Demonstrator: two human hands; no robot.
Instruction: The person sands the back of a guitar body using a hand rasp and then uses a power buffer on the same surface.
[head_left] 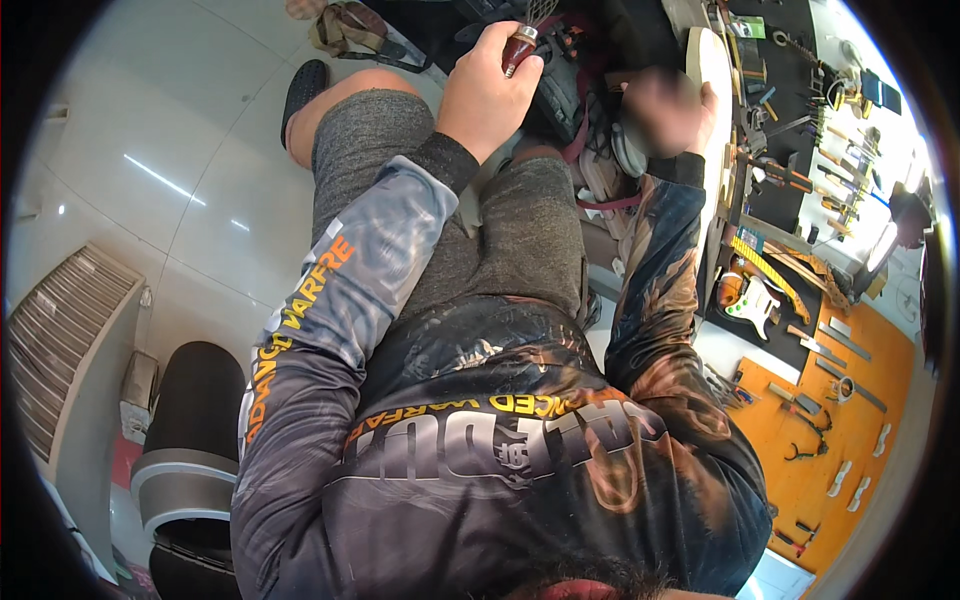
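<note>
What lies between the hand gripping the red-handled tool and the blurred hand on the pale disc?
In the head view, a dark bag with red straps lies between the left hand and the right hand.

The person is wearing a long-sleeved printed shirt (pixel 480 420), dark with grey and rust-brown mottling, orange lettering running along the left sleeve (pixel 330 300), black ribbed cuffs (pixel 447 160), and grey heathered knee-length shorts (pixel 440 220).
</note>
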